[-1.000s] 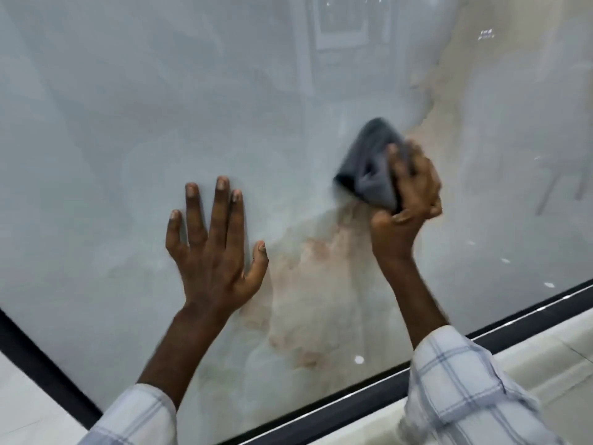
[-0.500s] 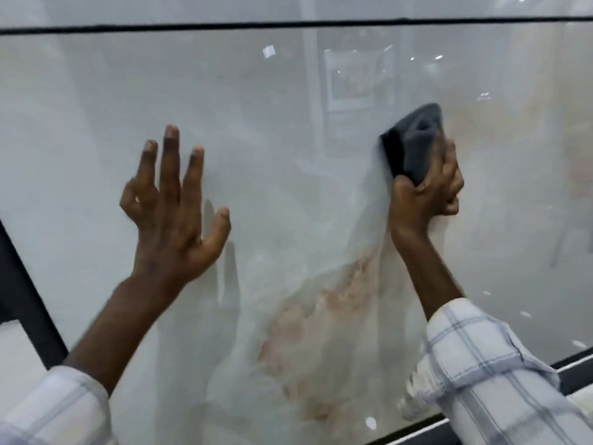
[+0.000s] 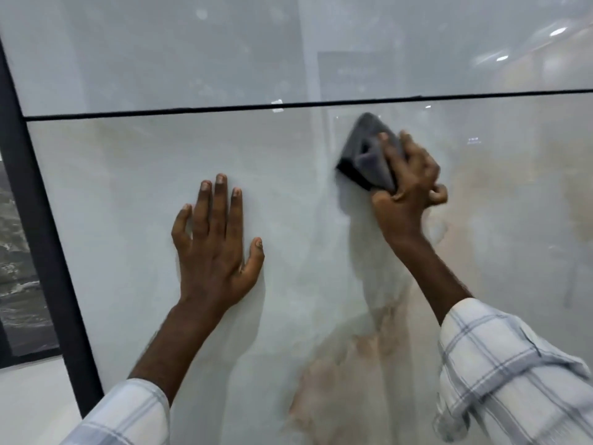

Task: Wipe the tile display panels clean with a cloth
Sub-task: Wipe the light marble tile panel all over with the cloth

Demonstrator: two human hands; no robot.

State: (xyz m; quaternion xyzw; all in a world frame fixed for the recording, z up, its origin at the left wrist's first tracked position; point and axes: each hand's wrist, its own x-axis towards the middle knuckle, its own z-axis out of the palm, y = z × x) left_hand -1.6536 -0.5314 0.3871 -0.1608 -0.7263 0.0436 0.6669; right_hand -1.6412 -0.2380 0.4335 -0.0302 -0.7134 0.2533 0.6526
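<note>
My right hand (image 3: 407, 184) grips the folded dark grey cloth (image 3: 365, 149), fingers curled over it. It presses the cloth to the glossy pale marble-look tile panel (image 3: 128, 187) just under the thin black horizontal seam (image 3: 160, 113), since that top strip seems to be the part I am wiping. My left hand (image 3: 215, 252) lies flat farther below the seam, fingers straight and spread, holding nothing. I judge it braces me and steadies the panel against the cloth's push.
</note>
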